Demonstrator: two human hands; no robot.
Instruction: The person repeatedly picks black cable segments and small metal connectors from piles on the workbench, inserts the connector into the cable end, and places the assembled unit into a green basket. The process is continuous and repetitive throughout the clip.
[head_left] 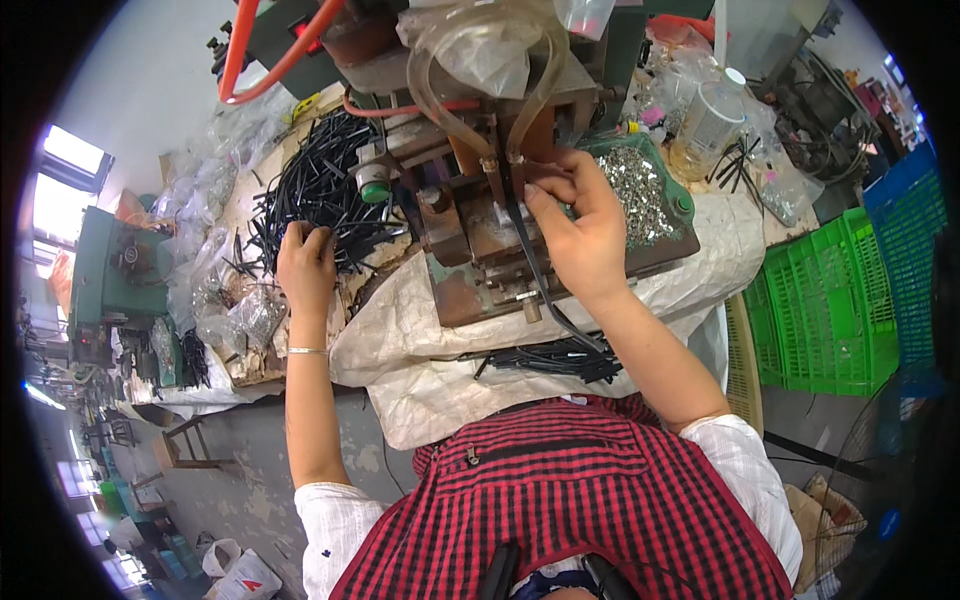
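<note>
My right hand [588, 228] pinches a long, thin black strip [531, 262] at the working head of a small bench machine [470, 215]. The strip's upper end sits between the machine's metal parts, and its lower part hangs down over the front toward the cloth. To the left, my left hand [306, 268] is at the near edge of a large heap of loose black strips [318, 165]. Its fingers are curled together, and what they grip is hidden. A green push button [375, 191] sits on the machine between the heap and the working head.
A green tray of small shiny metal pieces [632, 185] adjoins the machine on the right, near a clear plastic jug [708, 125]. More black strips [560, 360] lie on pale sheeting [410, 385] before me. Green crates [825, 300] stand at right; plastic bags [215, 270] lie at left.
</note>
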